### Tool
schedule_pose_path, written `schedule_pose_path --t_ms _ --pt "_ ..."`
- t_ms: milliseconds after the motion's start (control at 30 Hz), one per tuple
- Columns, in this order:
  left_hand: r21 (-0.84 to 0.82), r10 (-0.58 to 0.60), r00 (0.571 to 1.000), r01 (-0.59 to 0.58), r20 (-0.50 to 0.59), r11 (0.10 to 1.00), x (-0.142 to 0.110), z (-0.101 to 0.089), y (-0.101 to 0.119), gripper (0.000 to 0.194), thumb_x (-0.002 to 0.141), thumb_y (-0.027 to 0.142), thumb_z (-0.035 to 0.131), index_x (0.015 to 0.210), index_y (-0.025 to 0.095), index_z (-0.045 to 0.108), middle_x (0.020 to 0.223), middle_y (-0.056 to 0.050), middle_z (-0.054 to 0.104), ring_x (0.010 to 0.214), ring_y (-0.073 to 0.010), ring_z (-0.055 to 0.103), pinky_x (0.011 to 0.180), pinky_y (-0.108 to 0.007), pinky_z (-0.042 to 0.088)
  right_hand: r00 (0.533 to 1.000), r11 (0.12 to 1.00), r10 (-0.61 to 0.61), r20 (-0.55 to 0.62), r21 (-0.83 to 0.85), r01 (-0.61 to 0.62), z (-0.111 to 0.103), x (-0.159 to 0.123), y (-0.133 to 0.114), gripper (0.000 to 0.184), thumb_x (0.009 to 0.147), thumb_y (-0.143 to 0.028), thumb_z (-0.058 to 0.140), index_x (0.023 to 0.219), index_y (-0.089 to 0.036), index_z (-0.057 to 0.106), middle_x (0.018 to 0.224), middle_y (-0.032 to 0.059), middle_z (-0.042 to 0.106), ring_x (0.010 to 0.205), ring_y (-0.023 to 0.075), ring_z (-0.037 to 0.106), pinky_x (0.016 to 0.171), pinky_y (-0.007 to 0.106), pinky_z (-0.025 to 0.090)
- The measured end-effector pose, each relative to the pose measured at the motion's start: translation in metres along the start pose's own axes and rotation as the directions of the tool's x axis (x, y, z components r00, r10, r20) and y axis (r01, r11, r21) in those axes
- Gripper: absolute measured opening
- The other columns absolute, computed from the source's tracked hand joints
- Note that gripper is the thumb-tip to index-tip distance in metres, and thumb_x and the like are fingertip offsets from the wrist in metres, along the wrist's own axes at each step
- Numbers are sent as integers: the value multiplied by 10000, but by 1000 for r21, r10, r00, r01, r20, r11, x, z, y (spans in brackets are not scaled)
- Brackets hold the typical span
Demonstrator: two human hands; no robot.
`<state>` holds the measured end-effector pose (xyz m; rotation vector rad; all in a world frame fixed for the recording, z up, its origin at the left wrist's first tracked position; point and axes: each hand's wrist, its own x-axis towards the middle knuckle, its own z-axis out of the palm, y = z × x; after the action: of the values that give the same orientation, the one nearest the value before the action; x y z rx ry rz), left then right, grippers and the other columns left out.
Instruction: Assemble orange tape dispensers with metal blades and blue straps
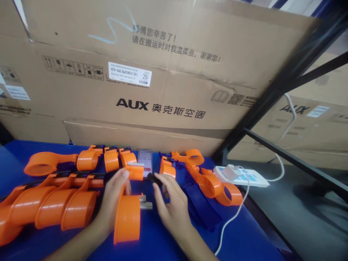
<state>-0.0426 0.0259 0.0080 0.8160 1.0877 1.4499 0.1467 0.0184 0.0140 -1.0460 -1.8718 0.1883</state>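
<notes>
My left hand [112,195] is closed round the upper part of an orange tape dispenser [127,221]. Its wide round hub hangs down, and a pale strip shows at the top end. Between the thumb and fingers of my right hand [174,206] is a small black piece [153,178], just right of the dispenser's top and apart from it. Metal-coloured strips [146,205] stick out at the right of the hub; what they belong to is partly hidden. Behind the hands lies a phone [145,159] with its screen lit.
More orange dispensers [78,210] stand in rows on the left, others [214,185] at the right. Dark blue flat pieces [202,204] lie right of my right hand. A white power strip [244,175] with cables sits at the blue table's [152,246] right edge. Cardboard boxes [160,94] wall the back.
</notes>
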Motion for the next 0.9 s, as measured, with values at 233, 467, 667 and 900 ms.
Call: schedule_pose_path --t_ms 233,467,667,900 --pt "116 30 986 -50 162 992 -15 16 -3 298 808 453 766 980 215 714 642 21 588 584 -148 505 564 -239 419 1000 994 9 -7 105 -8 -9 5 -13 285 992 -154 563 1241 -248 664 1205 97 698 1060 228 692 905 372 601" --pt "137 2 965 -39 261 990 -18 17 -7 305 848 457 727 1039 220 707 684 11 618 612 -156 543 599 -250 450 1000 989 0 13 148 -1 -7 3 -12 275 992 -136 544 1205 -242 681 1232 112 660 1078 216 683 937 371 596" --pt "152 -12 967 -28 255 988 -16 15 -7 331 846 461 736 1048 203 691 670 2 625 641 -167 572 631 -249 456 999 982 -42 29 183 37 -5 3 -7 312 984 -133 530 1230 -255 676 1206 115 655 1080 225 679 926 382 600" --pt "54 -125 963 115 240 992 -5 11 -17 345 822 516 753 883 186 676 613 11 608 536 -126 533 533 -221 418 982 966 -158 106 223 131 -8 2 -7 422 970 -100 488 1340 -256 617 1278 132 620 1136 232 660 941 372 594"
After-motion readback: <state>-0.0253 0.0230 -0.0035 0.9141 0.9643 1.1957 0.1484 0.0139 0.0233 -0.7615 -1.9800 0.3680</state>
